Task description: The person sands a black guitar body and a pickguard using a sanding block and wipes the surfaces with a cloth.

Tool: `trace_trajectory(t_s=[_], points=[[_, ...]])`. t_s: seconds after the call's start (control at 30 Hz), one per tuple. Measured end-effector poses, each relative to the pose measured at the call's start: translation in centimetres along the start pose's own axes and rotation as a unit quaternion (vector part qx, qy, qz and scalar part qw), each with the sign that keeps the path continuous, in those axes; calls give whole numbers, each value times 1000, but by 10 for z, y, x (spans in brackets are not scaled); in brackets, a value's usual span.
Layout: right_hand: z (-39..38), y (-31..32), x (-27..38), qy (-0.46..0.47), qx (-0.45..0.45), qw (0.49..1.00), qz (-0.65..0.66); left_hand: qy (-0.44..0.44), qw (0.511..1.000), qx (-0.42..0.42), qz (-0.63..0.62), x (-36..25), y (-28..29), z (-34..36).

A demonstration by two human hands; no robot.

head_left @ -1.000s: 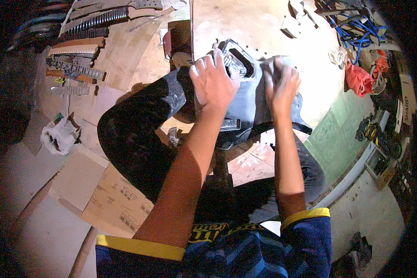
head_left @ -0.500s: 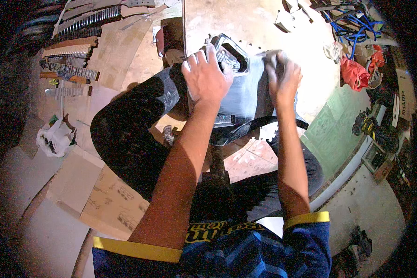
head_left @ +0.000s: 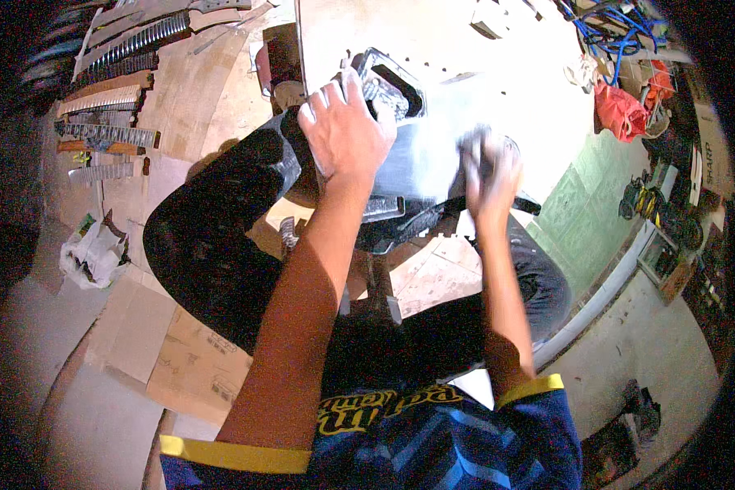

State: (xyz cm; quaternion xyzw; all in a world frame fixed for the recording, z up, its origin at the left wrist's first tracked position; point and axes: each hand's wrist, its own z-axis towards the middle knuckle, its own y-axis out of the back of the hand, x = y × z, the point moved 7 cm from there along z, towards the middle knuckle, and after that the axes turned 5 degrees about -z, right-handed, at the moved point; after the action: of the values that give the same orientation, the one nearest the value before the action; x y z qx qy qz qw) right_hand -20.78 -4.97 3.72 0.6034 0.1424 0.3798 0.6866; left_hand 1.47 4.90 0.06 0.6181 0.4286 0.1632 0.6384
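A dark plastic panel (head_left: 408, 163), dusted white, lies across my lap, with a framed opening (head_left: 396, 86) at its far end and a slot nearer to me. My left hand (head_left: 347, 135) is closed over the panel's left edge, fingers curled beside the opening. On the right part of the panel is my right hand (head_left: 492, 175), its fingers bent and smeared by motion. Something dark shows between its fingers and thumb; I cannot make out what it is. Pale dust and strong light cover the surface between my hands.
Several ridged strips (head_left: 110, 135) lie at the far left, above a white plastic bag (head_left: 94, 255). Cardboard (head_left: 192, 355) covers the lower left floor. Blue cables (head_left: 621, 33) and a red bag (head_left: 621, 112) lie at the far right. My bent legs flank the panel.
My right hand has slid down the panel toward me, and more of its right side shows pale. My left hand keeps its grip; the whole view has shifted slightly.
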Motion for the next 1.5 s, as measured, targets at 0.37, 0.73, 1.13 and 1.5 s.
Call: trace_trajectory(t_s=[0.37,0.73,1.13,1.5], points=[[43,-5,-26,-94,36,994,-37,0,1000,21,3,-6,-6,-2],[29,6,-33,-155,-18,985,-76,-7,997,-25,-70,0,-10,1],[19,10,-51,-156,-32,986,-55,8,995,18,-98,1,-15,-2],[-5,4,-77,-249,15,968,-35,10,996,3,-87,3,-17,1]])
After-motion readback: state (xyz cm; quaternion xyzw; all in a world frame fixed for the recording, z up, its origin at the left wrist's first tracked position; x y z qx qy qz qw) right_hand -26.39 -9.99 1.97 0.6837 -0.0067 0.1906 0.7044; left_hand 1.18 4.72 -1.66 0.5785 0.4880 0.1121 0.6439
